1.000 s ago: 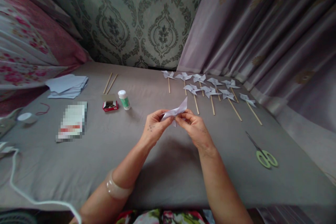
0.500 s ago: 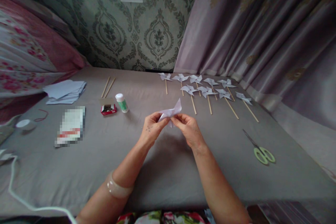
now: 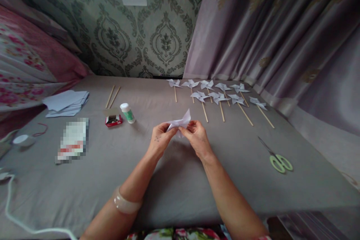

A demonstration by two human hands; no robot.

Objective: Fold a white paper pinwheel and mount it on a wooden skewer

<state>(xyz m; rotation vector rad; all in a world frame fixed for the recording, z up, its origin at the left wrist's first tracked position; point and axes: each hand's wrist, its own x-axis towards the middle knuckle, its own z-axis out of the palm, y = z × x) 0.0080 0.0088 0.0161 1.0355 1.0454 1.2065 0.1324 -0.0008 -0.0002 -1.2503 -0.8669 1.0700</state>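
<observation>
Between both hands is a white paper pinwheel (image 3: 181, 121), held above the grey cloth with one pointed blade sticking up at the right. My left hand (image 3: 161, 137) pinches its left side, thumb toward the middle. From the other side my right hand (image 3: 197, 137) grips it, its thumb close to the left thumb. No stick shows on this pinwheel; its lower part is partly hidden by the fingers. Beyond the hands, several finished paper pinwheels (image 3: 218, 98) on wooden sticks lie in rows at the back right.
A glue bottle (image 3: 128, 114) stands left of my hands, beside a small red box (image 3: 113, 120) of small dark items. Two wooden sticks (image 3: 113, 96) and a stack of white paper (image 3: 66, 103) lie behind. Green-handled scissors (image 3: 277, 159) rest at right; a white cable (image 3: 25, 227) runs front left.
The view has shifted slightly, so everything sits a little further left. Both hands stay on the paper pinwheel, with the thumbs now closer together at its middle.
</observation>
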